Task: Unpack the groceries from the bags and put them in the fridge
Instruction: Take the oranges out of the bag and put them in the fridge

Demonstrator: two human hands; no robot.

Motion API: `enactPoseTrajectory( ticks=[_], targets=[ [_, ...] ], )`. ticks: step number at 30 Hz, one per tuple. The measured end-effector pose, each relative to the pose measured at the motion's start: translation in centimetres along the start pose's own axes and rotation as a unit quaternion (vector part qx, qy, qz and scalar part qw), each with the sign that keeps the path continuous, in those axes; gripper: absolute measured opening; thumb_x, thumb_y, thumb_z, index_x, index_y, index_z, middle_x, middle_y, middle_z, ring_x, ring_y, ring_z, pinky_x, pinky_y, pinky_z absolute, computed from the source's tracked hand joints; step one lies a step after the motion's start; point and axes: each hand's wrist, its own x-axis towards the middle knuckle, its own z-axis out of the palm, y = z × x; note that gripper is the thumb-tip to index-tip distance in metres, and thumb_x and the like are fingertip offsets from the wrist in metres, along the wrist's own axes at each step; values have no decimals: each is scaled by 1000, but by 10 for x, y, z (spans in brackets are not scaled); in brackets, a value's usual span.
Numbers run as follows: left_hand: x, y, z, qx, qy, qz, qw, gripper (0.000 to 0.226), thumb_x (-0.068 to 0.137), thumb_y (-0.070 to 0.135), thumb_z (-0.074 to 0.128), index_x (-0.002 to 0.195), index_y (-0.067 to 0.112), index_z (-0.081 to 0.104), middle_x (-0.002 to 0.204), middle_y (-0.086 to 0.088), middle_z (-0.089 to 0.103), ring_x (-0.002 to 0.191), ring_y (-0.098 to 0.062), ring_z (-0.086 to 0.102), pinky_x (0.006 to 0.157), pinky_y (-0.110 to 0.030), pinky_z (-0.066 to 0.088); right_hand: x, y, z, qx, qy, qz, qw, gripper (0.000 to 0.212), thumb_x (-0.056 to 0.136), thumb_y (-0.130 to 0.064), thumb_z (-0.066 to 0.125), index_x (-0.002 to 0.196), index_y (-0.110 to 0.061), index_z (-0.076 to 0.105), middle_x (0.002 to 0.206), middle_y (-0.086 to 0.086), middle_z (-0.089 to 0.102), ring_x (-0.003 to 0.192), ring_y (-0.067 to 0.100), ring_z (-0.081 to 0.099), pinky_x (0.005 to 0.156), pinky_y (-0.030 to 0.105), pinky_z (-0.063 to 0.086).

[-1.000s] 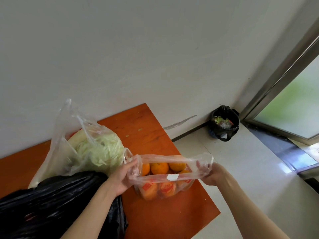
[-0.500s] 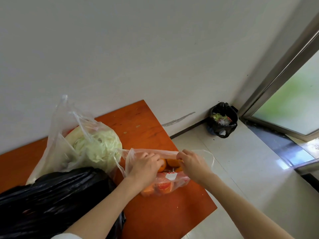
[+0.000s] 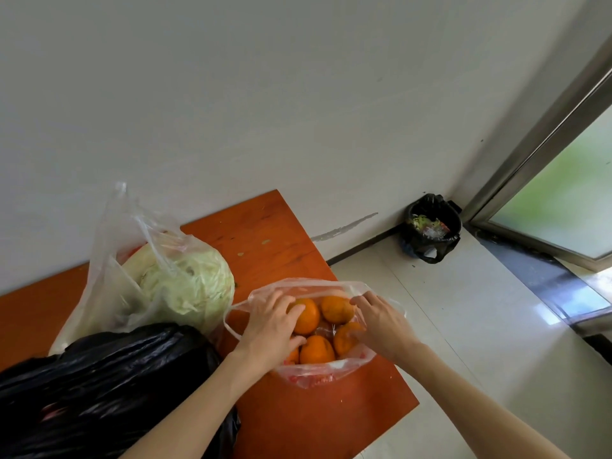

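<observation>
Oranges [image 3: 316, 329] sit in a clear plastic bag [image 3: 314, 376] near the right front corner of the orange table [image 3: 265, 233], bag mouth spread wide, at least five fruits visible, red print on the lower film

Left hand [image 3: 270, 329] is inside the bag mouth, fingers curled around the nearest upper-left orange [image 3: 306, 315], thumb low by another orange [image 3: 316, 351] at the front

Right hand [image 3: 381, 323] is at the bag's right edge: fingers bent, tips touching the right-side orange [image 3: 344, 336], index finger up along the rim. Can't tell whether it pinches the film or just rests on the fruit

Second clear bag [image 3: 112, 260] stands to the left, just beside the orange bag, holding a pale green cabbage [image 3: 192, 286] and something whitish behind it, handles sticking up toward the wall [image 3: 265, 94]

Black plastic bag [image 3: 99, 385] lies at the table's near-left, touching the cabbage bag, left forearm crossing over its edge

Off the table, on the light tiled floor [image 3: 447, 342], a small bin with a black liner [image 3: 430, 226] sits in the corner by the wall, scraps inside. Metal-framed glass door [image 3: 563, 200] to its right
</observation>
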Motion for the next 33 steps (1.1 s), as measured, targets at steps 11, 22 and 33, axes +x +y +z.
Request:
enactPoseTrajectory(
  ticks=[11, 22, 33],
  targets=[
    [-1, 35, 36, -47, -161, 16, 986, 63, 85, 45, 56, 139, 27, 28, 133, -2, 41, 119, -27, 42, 100, -38, 29, -11, -3, 44, 57, -78, 51, 994, 81, 74, -41, 70, 139, -22, 27, 141, 2, 37, 127, 23, 34, 104, 35, 36],
    [-8, 31, 40, -146, -105, -27, 983, 72, 76, 54, 61, 136, 29, 29, 135, 6, 42, 123, -15, 42, 101, -34, 32, -25, 4, 47, 206, -13, 59, 977, 78, 73, -43, 69, 137, -29, 26, 138, 0, 41, 128, 21, 40, 103, 39, 43],
    [-54, 37, -4, -368, 5, -47, 929, 74, 73, 52, 68, 132, 29, 30, 127, 2, 43, 109, -21, 52, 88, -36, 49, -122, -21, 14, 449, 175, 210, 851, 58, 78, -35, 72, 123, -29, 36, 113, -4, 49, 98, 14, 53, 71, 18, 48]
  ],
)
